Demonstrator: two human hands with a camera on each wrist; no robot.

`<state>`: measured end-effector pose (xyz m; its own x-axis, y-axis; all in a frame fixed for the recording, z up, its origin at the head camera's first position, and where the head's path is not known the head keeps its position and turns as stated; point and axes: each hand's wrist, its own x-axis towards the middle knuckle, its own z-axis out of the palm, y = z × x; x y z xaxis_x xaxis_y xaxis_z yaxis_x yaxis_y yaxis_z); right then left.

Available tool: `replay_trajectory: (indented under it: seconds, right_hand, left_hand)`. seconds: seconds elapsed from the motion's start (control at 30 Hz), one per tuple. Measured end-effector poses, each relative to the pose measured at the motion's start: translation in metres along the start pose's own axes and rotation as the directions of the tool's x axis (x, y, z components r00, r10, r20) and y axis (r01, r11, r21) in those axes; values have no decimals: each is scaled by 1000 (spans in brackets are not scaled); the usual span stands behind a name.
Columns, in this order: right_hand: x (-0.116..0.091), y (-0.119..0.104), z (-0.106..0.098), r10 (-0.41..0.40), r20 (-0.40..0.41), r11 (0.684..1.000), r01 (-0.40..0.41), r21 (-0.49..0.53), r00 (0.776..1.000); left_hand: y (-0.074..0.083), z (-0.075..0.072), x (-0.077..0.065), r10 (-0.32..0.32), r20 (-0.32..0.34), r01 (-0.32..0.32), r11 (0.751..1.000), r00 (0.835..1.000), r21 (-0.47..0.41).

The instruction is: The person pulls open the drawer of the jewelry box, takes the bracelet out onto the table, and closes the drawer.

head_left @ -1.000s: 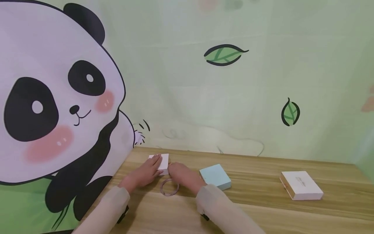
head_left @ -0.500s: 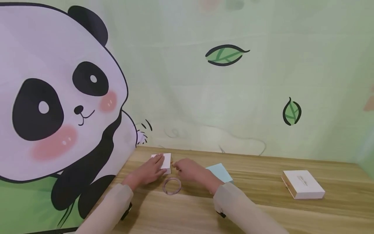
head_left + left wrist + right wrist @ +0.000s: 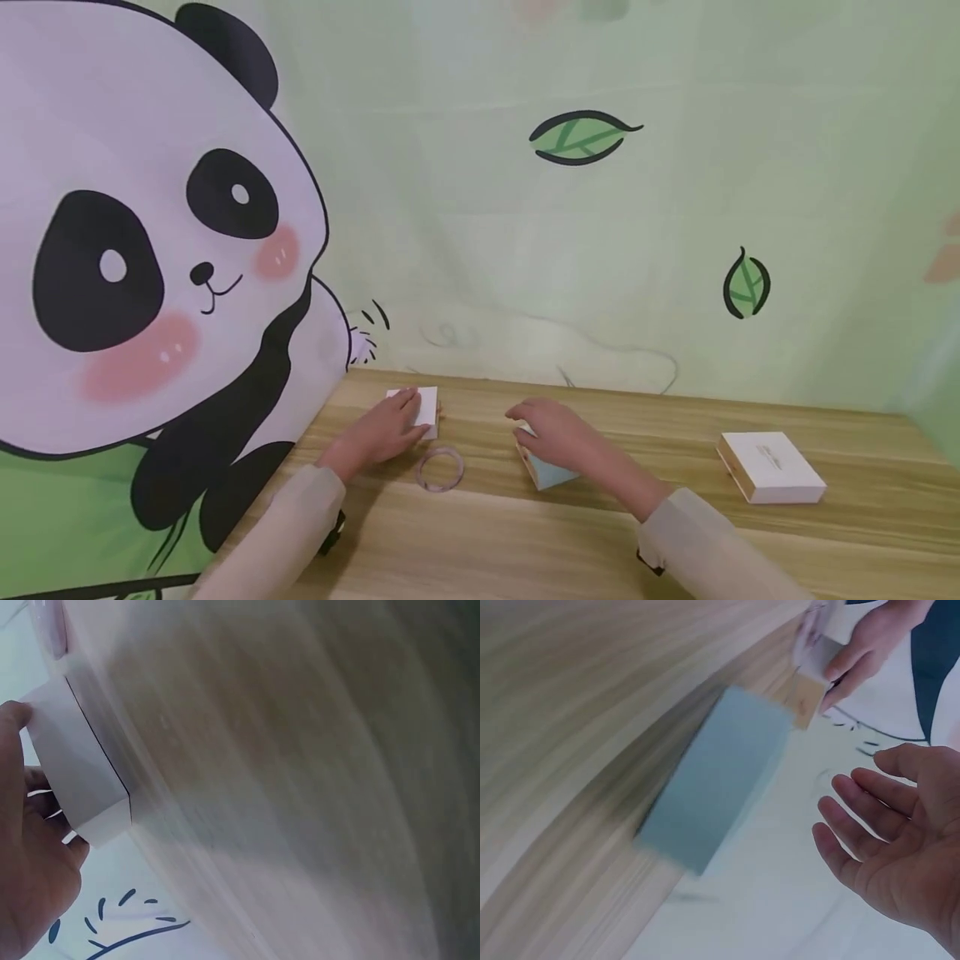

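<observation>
In the head view my left hand (image 3: 381, 427) rests over a small white box (image 3: 428, 412) at the table's far left. Its fingers lie across the top and the thumb is at the near edge; the left wrist view shows the white box (image 3: 79, 754) held between thumb and fingers. A thin purple ring (image 3: 440, 470) lies flat just in front. My right hand (image 3: 558, 433) is over a light blue box (image 3: 551, 472), hiding much of it. The right wrist view shows this hand (image 3: 900, 832) with loosely bent fingers apart from the blue box (image 3: 716, 780).
A larger white box (image 3: 772, 468) with small print on its lid sits on the right of the wooden table (image 3: 480, 550). Behind the table hangs a green backdrop (image 3: 465, 208) printed with a panda and leaves.
My right hand has moved away from the side of the small white box, rightward to above the light blue box. The left hand stays on the small white box.
</observation>
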<state>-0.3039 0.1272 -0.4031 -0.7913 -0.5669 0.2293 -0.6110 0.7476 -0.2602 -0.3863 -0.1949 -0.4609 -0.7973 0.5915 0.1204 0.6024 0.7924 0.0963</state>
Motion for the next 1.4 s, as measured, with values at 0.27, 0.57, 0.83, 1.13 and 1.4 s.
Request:
replay_trajectory:
  seconds: [0.27,0.57,0.83,1.13,1.4]
  right_hand:
    - [-42,26,-10,45,-81,996,-51,-74,996]
    - [-83,42,-17,95,-89,995,-99,-35,991]
    - [-99,53,-21,125,-87,990,-129,-53,988]
    - [-97,50,-17,125,-87,992,-127,-23,988]
    - [-98,49,-17,116,-97,993,-116,2,988]
  left_hand:
    - [6,1,7,-61,19,61,998,998,-4]
    - [24,-1,15,-135,16,135,990,991,28]
    - [27,-2,17,-138,9,137,990,990,27]
    - [23,-4,10,58,41,-60,996,997,67]
    - [20,-5,-1,168,-26,-167,986,986,7]
